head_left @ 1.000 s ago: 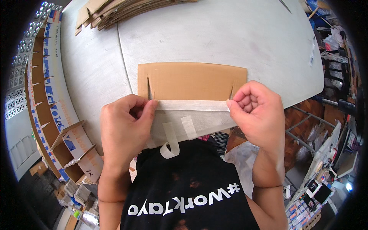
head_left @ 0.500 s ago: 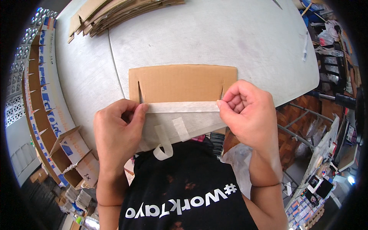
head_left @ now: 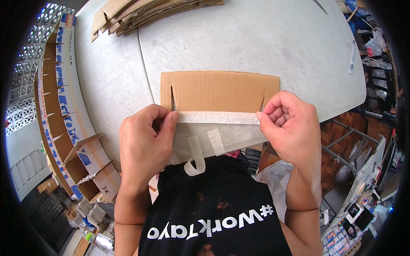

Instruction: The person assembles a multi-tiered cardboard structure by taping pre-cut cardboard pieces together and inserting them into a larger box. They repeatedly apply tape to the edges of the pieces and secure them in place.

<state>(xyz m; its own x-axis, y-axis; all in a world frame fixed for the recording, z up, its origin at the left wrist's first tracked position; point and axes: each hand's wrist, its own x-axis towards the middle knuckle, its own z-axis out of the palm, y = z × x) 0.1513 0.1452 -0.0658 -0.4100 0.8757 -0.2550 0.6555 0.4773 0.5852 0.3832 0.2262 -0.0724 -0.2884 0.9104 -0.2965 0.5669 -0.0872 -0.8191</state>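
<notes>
Tape [head_left: 218, 117] stretches in a pale, straight strip along the near edge of a brown cardboard piece [head_left: 222, 91], which lies flat on the grey-white table [head_left: 256, 42] directly in front of the person. The left hand [head_left: 147, 136] pinches the strip's left end between thumb and forefinger; the right hand [head_left: 292, 128] pinches the right end likewise, its other fingers curled toward the palm. The step in hand looks like lining the strip up with that edge, near the lower ends of the two slits. Whether the adhesive has caught on the board cannot be told from above. The next move seems to call for both ends kept level and taut while the strip is lowered and pressed along its length, since a slack middle could wrinkle or set crooked. Two shorter pieces, a straight tab [head_left: 215, 141] and a curled tab [head_left: 195, 149], sit at the table's near edge, between the forearms.
</notes>
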